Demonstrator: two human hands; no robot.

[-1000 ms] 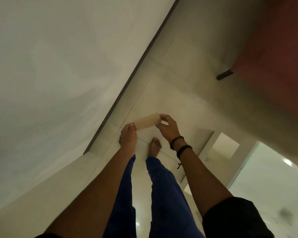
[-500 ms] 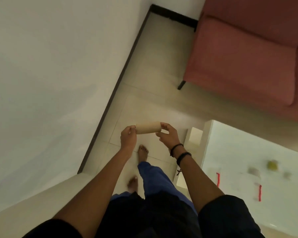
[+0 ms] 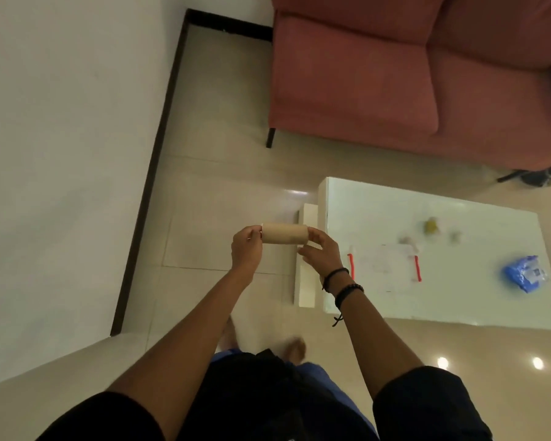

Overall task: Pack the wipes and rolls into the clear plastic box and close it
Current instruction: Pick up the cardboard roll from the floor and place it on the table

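I hold a beige roll (image 3: 285,237) level in front of me, above the floor. My left hand (image 3: 246,249) pinches its left end and my right hand (image 3: 319,252) grips its right end. On the white table (image 3: 458,310) to the right lies a clear plastic box (image 3: 385,265) with red clips at both ends, faint against the tabletop. A blue wipes pack (image 3: 525,275) lies farther right on the table.
A pink sofa (image 3: 411,81) stands beyond the table. A white wall with a dark skirting (image 3: 147,192) runs along the left. Small blurred items (image 3: 431,225) sit on the table's far side. My bare feet (image 3: 295,346) are on the tiled floor.
The view has swung right and up: the sofa and table have come into sight. Both hands still hold the roll, now level instead of tilted. My feet have stepped forward.
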